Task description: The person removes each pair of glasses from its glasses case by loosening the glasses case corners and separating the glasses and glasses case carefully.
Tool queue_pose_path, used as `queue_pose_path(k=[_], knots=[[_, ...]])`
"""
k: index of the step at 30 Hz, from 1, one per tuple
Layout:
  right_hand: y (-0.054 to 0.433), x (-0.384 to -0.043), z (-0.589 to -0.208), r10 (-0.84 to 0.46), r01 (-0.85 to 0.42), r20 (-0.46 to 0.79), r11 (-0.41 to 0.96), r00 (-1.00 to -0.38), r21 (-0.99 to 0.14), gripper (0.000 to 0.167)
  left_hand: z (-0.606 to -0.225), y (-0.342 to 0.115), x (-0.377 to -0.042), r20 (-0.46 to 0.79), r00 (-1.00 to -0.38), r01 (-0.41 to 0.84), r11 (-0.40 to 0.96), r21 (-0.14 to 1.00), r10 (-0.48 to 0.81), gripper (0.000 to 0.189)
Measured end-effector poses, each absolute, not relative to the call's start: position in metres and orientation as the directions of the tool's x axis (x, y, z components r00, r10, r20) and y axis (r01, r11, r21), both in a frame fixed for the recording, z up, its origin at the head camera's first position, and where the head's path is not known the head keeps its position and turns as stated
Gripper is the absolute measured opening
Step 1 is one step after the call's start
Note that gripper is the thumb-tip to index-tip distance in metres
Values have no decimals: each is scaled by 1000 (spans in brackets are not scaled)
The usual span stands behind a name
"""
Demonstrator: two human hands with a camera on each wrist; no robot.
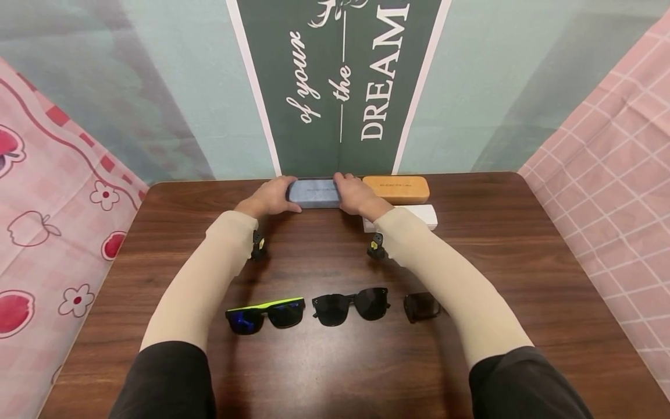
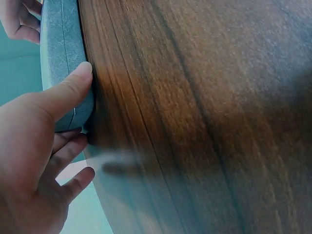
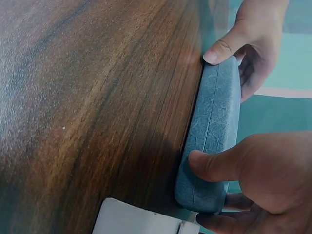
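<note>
A blue glasses case [image 1: 315, 194] lies closed at the far edge of the table, lettering on its lid. My left hand [image 1: 270, 195] grips its left end, thumb [image 2: 73, 87] on the front side and the other fingers around the end. At the right end, my right hand [image 1: 357, 196] holds the case with its thumb [image 3: 212, 165] on the front face; its other fingers are partly hidden behind. In the right wrist view, both hands are on the blue-grey case, and a seam line runs along its side.
An orange glasses case [image 1: 396, 190] stands right of the blue one, with a white box [image 1: 426, 216] before it. Nearer lie sunglasses with a lime-green edge [image 1: 266, 316], black sunglasses [image 1: 352, 306] and a small dark item [image 1: 421, 306] partly behind my right sleeve. Curtains surround the wooden table [image 1: 324, 378].
</note>
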State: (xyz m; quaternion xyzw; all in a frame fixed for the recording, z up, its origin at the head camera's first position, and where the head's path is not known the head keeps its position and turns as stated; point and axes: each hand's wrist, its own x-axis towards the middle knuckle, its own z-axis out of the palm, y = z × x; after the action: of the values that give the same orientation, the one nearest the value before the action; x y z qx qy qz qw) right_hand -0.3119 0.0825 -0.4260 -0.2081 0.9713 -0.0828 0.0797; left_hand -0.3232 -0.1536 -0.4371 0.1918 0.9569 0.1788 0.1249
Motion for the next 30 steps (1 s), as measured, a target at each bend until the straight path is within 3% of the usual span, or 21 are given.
queue_pose_path(k=[22, 30], knots=[[81, -311, -425, -423, -406, -125, 903, -897, -139, 52, -433, -151, -324, -206, -889, 314, 872, 374, 409, 87], [83, -309, -419, -411, -389, -137, 907, -901, -161, 61, -434, -153, -324, -201, -890, 318, 874, 367, 408, 89]])
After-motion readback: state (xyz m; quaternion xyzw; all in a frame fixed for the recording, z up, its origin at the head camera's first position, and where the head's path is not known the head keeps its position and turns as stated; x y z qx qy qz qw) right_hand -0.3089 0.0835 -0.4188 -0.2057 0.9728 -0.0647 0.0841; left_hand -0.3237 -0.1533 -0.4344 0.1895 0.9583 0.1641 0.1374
